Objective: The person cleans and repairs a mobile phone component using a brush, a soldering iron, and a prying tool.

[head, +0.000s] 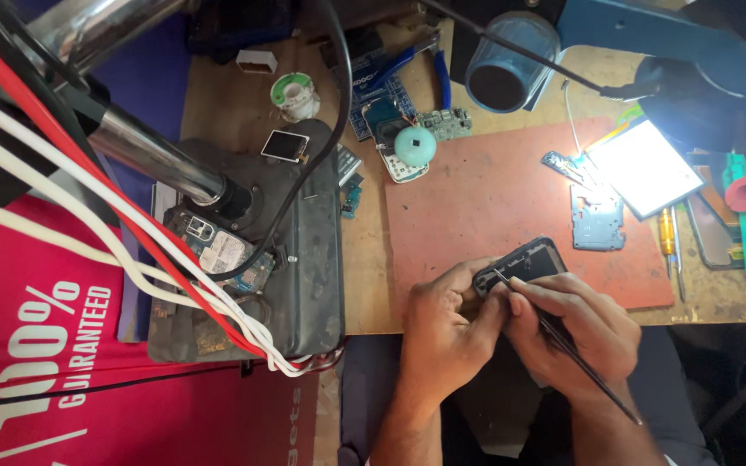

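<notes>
My left hand (pixel 449 326) grips the near end of a small dark opened phone (pixel 530 261) at the front edge of a reddish work mat (pixel 477 198). My right hand (pixel 582 326) holds thin black tweezers (pixel 563 341), whose tip touches the phone's near left corner. Both hands are close together over the table's front edge.
A lit phone screen (pixel 645 166) and a blue phone frame (pixel 597 220) lie at the mat's right. Circuit boards (pixel 390 121), a teal round lid (pixel 414 145), a solder spool (pixel 292 91), a blue jar (pixel 509 62) and screwdrivers (pixel 668 242) are scattered behind. A dark metal base (pixel 304 259) with cables stands left.
</notes>
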